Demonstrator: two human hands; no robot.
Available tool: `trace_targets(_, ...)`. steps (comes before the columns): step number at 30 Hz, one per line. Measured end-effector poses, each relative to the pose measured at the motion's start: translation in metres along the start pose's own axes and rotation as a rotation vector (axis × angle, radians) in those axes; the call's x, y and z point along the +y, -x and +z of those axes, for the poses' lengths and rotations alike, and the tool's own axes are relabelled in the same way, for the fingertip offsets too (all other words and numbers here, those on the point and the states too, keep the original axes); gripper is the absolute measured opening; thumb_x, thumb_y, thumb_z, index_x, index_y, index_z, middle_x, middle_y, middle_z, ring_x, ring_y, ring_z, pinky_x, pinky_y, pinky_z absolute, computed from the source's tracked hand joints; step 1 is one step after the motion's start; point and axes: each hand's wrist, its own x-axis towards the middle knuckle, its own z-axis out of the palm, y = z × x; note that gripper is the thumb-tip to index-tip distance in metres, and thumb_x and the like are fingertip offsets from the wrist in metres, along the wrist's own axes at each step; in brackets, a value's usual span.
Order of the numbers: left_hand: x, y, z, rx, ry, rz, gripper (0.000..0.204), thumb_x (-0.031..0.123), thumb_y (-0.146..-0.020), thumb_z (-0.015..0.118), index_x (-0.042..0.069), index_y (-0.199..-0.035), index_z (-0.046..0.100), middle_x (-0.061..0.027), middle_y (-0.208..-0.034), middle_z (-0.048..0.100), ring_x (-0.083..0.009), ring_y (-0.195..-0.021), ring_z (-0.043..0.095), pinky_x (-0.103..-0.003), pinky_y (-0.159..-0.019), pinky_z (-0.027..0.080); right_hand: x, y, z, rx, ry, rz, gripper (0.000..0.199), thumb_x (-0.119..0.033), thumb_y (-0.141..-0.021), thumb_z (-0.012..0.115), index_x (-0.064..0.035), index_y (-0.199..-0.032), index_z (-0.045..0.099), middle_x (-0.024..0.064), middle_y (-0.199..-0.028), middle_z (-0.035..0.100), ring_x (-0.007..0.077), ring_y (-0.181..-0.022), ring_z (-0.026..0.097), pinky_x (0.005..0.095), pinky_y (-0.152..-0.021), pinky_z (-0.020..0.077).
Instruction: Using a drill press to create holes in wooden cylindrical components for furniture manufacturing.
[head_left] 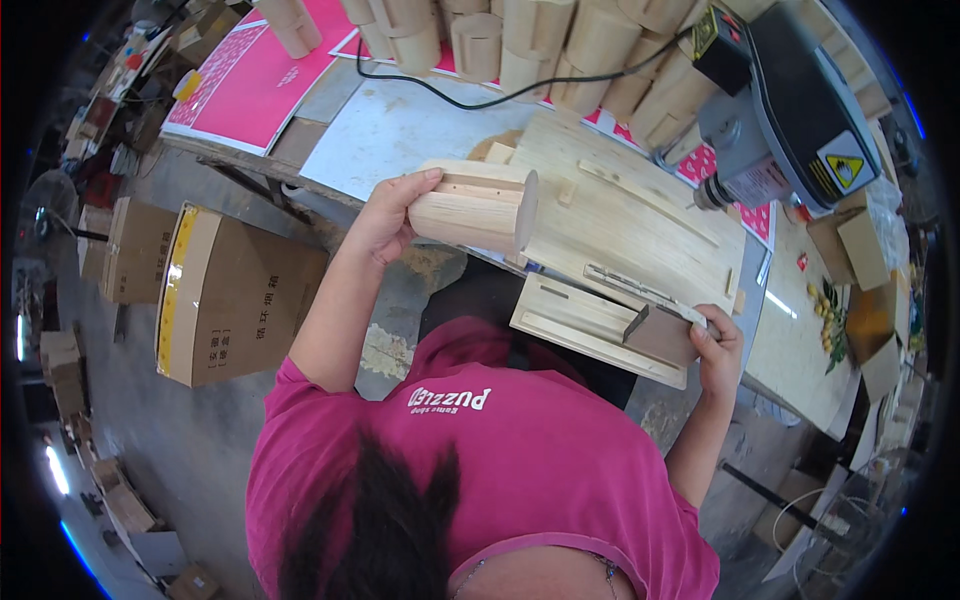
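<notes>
My left hand [392, 212] is closed round the end of a pale wooden cylinder [470, 212], which lies on its side. A groove with small holes runs along the cylinder's top, and its flat round end faces right. At the table's near edge my right hand [718, 350] grips the right end of a wooden jig [590, 325] with raised strips and a brown panel. The thumb lies against that panel, with the fingers round the far side. Just beyond the jig is a flat wooden board [640, 220] carrying narrow strips. Cylinder and jig are apart.
A drill press head [790, 120] with its chuck overhangs the board at the right. Several wooden cylinders [530, 30] stand along the back, with a black cable [480, 106] before them. Pink printed sheets [270, 80] lie at the left. Cardboard boxes [240, 295] stand on the floor.
</notes>
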Motion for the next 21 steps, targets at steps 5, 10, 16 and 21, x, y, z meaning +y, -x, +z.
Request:
trace_targets(5,0.025,0.003,-0.047,0.103,-0.048,0.114,0.032,0.026,-0.075,0.069,-0.001,-0.09,0.061,-0.0088,-0.088,0.062,-0.014,-0.074,0.059,-0.026,-0.068,0.048,-0.02,-0.003,0.016,-0.011,0.114,-0.2,0.026,-0.018,-0.068,0.065,0.0012,-0.085,0.06,0.0034,-0.08,0.054,0.0119,-0.075,0.048,0.0233,-0.066,0.0357)
trace_targets(10,0.069,-0.024,-0.101,0.385,-0.584,0.574,0.04,0.022,-0.064,0.078,-0.003,-0.089,0.061,-0.0091,-0.103,0.054,-0.0179,-0.093,0.053,-0.027,-0.077,0.047,-0.029,0.007,0.01,0.011,0.083,-0.222,0.03,-0.023,-0.066,0.066,0.0017,-0.082,0.059,0.003,-0.077,0.052,0.0118,-0.075,0.046,0.0231,-0.067,0.0337)
trace_targets(16,0.14,-0.06,-0.165,0.722,-0.671,0.635,0.049,0.019,-0.061,0.079,-0.007,-0.097,0.06,-0.0123,-0.095,0.06,-0.0215,-0.085,0.06,-0.031,-0.072,0.049,-0.028,0.002,0.008,0.096,-0.008,-0.211,0.032,-0.027,-0.069,0.068,0.0005,-0.082,0.059,0.0007,-0.075,0.049,0.0105,-0.072,0.044,0.0227,-0.067,0.0312)
trace_targets(21,0.181,-0.113,-0.219,0.839,-0.772,0.676,0.047,0.019,-0.059,0.078,-0.005,-0.097,0.062,-0.0168,-0.089,0.063,-0.0231,-0.078,0.063,-0.033,-0.068,0.05,-0.022,-0.003,0.003,0.152,0.066,-0.119,0.032,-0.027,-0.07,0.07,0.0,-0.084,0.059,-0.0008,-0.077,0.048,0.0096,-0.074,0.043,0.0221,-0.068,0.0309)
